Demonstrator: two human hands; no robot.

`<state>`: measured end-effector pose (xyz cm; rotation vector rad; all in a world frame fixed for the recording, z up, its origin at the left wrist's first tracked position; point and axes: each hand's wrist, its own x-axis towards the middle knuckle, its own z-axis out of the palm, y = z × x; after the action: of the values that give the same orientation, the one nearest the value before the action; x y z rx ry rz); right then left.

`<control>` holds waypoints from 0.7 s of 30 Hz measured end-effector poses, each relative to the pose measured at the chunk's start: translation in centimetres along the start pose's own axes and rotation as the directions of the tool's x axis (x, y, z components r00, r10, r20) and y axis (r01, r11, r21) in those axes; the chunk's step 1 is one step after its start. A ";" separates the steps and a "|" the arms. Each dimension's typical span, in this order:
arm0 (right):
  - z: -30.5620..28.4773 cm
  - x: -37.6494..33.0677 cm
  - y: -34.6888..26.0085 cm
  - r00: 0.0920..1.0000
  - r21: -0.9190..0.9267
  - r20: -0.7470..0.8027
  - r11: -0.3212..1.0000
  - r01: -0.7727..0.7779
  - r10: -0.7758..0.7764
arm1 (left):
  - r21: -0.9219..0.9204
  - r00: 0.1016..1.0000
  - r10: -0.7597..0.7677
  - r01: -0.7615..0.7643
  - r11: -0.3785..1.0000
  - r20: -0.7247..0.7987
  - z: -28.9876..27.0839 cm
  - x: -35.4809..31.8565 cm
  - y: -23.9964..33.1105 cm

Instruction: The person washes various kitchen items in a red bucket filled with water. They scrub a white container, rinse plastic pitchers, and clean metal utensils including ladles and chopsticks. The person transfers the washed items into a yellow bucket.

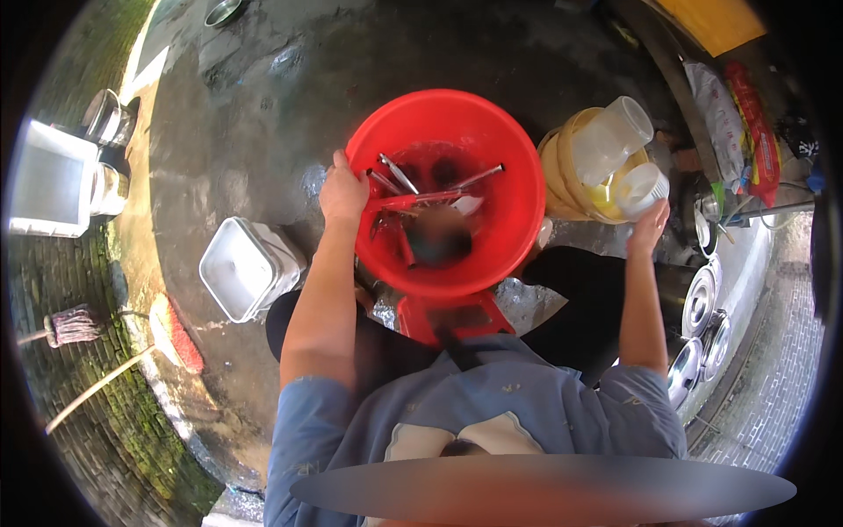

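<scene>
A large red basin (pixel 386 132) stands on the wet floor in front of me, with water and several utensils in it. Some utensils (pixel 399 174) have silver and dark handles; a long red one lies across the middle. My left hand (pixel 343 191) is closed on the basin's left rim. To the right, my right hand (pixel 648 230) has its fingers closed on the near edge of a small clear plastic container (pixel 639 186). That container rests at the top of a yellow bucket (pixel 559 180), beside a taller clear container (pixel 615 136). The far fingers are partly hidden.
White square tubs (pixel 279 263) stand left of my knee. Further left are a white bin (pixel 53 180), metal pots (pixel 107 119), a broom (pixel 178 338) and a mop (pixel 72 326). Round metal lids (pixel 700 299) lean at the right. A red stool (pixel 457 318) is between my legs.
</scene>
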<state>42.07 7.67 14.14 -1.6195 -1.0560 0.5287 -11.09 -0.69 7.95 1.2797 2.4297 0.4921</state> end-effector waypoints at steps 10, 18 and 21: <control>17.0 -15.3 -6.3 0.305 -0.045 0.936 0.799 0.600 -0.177 | 0.040 1.000 -0.031 0.031 0.999 0.000 0.1 0.1 -0.5; 28.5 -27.1 6.2 -0.215 0.082 0.932 0.407 0.910 0.293 | 0.006 1.000 -0.008 0.008 1.000 0.024 -0.2 0.5 0.3; 29.9 -26.7 4.7 -0.175 -0.014 0.828 0.331 0.944 0.533 | -0.005 1.000 -0.005 0.005 1.000 0.009 -0.3 0.2 -0.2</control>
<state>6.91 1.00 -4.54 -1.1325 -3.7001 0.8830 -11.48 -0.63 8.11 1.2702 2.4223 0.4898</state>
